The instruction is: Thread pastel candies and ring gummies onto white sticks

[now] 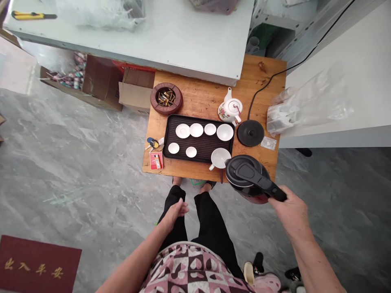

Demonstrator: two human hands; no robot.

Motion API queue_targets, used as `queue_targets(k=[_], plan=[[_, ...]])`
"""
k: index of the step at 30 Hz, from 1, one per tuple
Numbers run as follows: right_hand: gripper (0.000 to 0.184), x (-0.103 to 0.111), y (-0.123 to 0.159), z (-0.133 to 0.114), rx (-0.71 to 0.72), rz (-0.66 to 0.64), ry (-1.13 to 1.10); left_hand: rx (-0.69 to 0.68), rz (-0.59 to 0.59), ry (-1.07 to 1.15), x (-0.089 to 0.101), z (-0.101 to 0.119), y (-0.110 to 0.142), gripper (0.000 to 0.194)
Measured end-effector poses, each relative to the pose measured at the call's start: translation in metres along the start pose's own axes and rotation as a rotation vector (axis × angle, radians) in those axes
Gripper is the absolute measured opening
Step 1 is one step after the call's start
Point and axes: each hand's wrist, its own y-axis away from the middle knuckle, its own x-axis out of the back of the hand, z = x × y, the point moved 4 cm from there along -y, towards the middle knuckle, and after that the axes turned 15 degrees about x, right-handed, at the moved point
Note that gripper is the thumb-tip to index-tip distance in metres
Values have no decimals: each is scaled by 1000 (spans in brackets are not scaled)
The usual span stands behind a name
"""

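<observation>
My right hand [291,211] is wrapped round the handle of a black electric kettle [249,177]. The kettle's spout is at the rim of a white handled cup [220,158], by the table's front edge. I cannot tell whether water is flowing. My left hand [176,213] hangs in front of my leg, fingers loosely bent and holding nothing. On a black ribbed tea tray [198,142] stand several small white cups [196,130] and a white bowl [225,132]. Behind the tray's right end is a white flowered teapot [230,110]. The round black kettle base [250,133] lies beside it.
A brown ashtray [166,98] full of butts sits on the wooden table [195,93]. Keys [154,142] and a red packet [156,161] with a lighter lie left. A white counter [183,36] overhangs the back. A plastic bag [311,101] stands right; shoes [265,280] lie behind.
</observation>
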Motion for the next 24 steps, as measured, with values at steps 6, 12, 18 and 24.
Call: queue_targets(k=[6, 12, 18, 24], plan=[[27, -3, 2, 3, -69, 13, 8, -102, -444, 523, -22, 48, 10, 49], [26, 3, 5, -1, -62, -7, 9, -37, -368, 432, -27, 38, 12, 57], [20, -2, 5, 7, -62, 10, -44, -78, -218, 299, -19, 39, 13, 51], [19, -7, 16, 36, -22, 103, -162, -298, -137, 201, -45, 108, 12, 43]])
